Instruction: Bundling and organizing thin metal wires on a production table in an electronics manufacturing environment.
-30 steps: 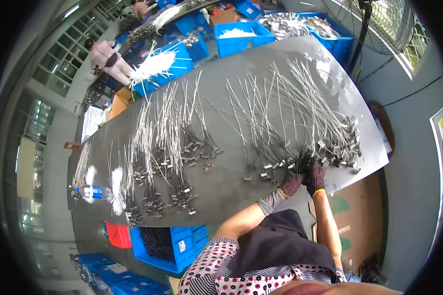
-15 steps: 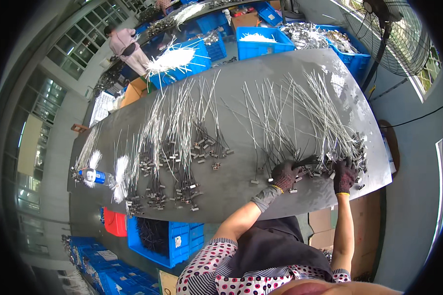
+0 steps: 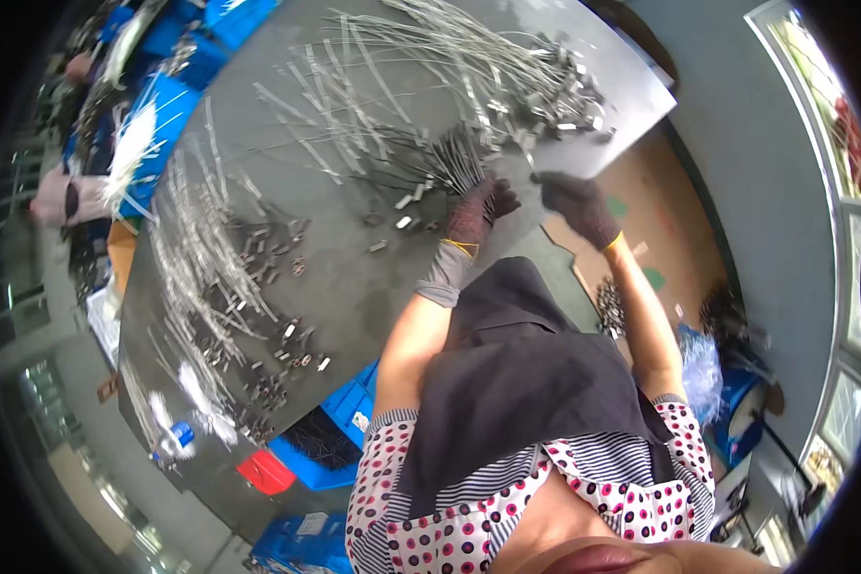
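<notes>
My left hand [image 3: 478, 212], in a dark red and black knit glove, is closed around a bundle of thin black cables [image 3: 459, 161] at the table's near edge. The cables fan out up and to the left, and their ends at my hand are hidden by the glove. My right hand [image 3: 581, 209], gloved alike, is just off the table edge to the right, slightly blurred. Its fingers stretch toward the left hand, and nothing shows in them. Loose small metal-ended connectors [image 3: 407, 201] lie left of my left hand. A thick pile of silvery cables [image 3: 488, 57] with connector ends lies beyond both hands.
More silvery cables [image 3: 187, 258] are spread over the left of the grey table [image 3: 354, 287]. A bottle with a blue label [image 3: 180, 435] is at the far left end. Blue crates [image 3: 330, 430] and a red bin [image 3: 265, 473] stand below the near edge. Cardboard [image 3: 660, 210] is at the right.
My view has turned to the right. My left hand has gathered the black cable bundle and drawn it toward the near edge. My right hand has left the connector pile and moved off the table.
</notes>
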The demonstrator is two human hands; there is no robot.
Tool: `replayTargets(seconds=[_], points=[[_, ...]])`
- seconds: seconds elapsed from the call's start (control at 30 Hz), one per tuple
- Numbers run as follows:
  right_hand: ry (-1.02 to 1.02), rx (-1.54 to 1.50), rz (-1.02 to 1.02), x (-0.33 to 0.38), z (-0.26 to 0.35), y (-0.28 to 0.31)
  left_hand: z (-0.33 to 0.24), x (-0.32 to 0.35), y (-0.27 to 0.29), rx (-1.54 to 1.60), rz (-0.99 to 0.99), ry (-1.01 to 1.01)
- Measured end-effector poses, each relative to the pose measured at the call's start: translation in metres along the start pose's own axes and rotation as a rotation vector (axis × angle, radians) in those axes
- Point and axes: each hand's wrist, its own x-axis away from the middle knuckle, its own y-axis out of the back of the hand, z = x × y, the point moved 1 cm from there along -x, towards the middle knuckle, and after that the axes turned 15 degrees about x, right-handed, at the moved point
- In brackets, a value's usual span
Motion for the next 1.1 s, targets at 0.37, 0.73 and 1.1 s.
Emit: replayTargets(seconds=[0.37, 0.73, 1.1], points=[[-0.894, -0.137, 0.414, 0.276, -0.026, -0.003, 0.035, -0.026, -0.024, -0.067, -0.176, 0.037], [-0.912, 0.158, 0.316, 0.47, -0.136, -0.052, -0.009, -0.04, -0.037, 0.149, -0.239, -0.217], [-0.925, 0.254, 0.25, 0.271, -0.054, -0.007, 0.016, 0.017, -0.036, -0.241, -0.218, 0.031]])
